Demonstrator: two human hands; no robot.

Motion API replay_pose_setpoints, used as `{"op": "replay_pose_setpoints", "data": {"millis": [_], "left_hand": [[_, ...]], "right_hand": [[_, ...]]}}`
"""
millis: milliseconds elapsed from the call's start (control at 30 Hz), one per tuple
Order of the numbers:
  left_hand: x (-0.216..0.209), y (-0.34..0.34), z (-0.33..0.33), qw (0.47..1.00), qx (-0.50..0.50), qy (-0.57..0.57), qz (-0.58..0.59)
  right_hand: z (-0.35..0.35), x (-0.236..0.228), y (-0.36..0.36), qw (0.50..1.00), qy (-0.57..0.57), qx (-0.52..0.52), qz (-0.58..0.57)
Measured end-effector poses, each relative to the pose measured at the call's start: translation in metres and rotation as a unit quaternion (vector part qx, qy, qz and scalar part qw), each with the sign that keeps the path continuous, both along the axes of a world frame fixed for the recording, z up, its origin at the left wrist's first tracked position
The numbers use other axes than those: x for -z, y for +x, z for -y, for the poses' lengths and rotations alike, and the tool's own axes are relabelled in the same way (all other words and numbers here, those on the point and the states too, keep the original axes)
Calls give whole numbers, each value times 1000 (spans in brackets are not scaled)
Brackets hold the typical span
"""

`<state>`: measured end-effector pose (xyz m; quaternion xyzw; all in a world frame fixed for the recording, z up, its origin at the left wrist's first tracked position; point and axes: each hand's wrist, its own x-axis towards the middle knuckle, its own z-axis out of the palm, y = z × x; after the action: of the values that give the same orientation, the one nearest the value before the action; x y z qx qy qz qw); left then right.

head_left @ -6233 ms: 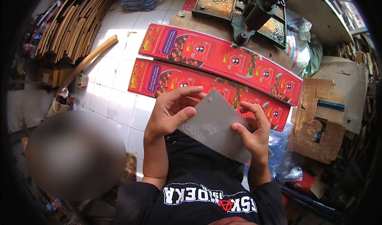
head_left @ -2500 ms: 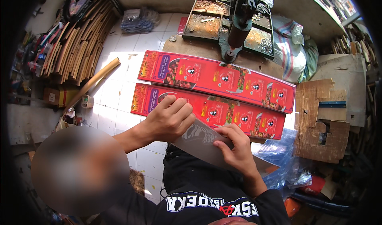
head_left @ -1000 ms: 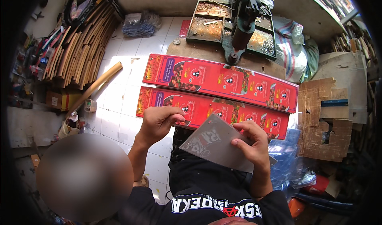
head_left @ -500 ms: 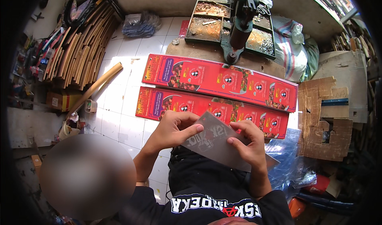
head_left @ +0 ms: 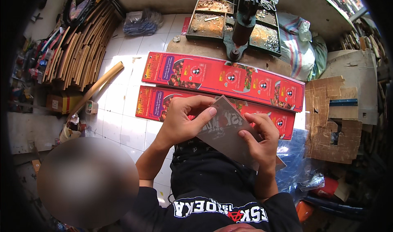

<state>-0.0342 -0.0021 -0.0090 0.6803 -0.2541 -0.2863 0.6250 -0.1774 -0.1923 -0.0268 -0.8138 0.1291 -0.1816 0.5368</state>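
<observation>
A glossy grey rectangular sheet (head_left: pixel 227 135) is held tilted above my lap, and the lettering of my shirt shows as a reflection in it. My left hand (head_left: pixel 184 119) pinches its upper left corner between thumb and bent fingers. On the sheet's upper right edge, my right hand (head_left: pixel 262 135) grips with the thumb on top and the fingers curled behind. Just beyond the hands lie two long red printed panels: a far panel (head_left: pixel 217 77) and a near panel (head_left: pixel 152 103), which is partly hidden by the sheet and both hands.
A green hand press (head_left: pixel 242 33) stands behind the panels, amid a compartment tray (head_left: pixel 204 38) of small metal parts. Clear bluish plastic (head_left: pixel 288 162) and cut cardboard (head_left: pixel 323 129) lie at right. Cardboard strips (head_left: pixel 84 47) and a brown tube (head_left: pixel 100 86) are at left. Woven sacks (head_left: pixel 292 53) slump behind.
The sheet has tilted more steeply, its top corner rising toward the panels. Both hands have moved up slightly with it, still gripping. The whole view has shifted a little.
</observation>
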Motion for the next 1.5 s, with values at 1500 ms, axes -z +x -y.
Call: {"op": "replay_pose_setpoints", "data": {"millis": [1500], "left_hand": [[-3,-29,-5,965,-40,-244,-81]], "right_hand": [[-17,-36,41,977,-26,-85,192]]}}
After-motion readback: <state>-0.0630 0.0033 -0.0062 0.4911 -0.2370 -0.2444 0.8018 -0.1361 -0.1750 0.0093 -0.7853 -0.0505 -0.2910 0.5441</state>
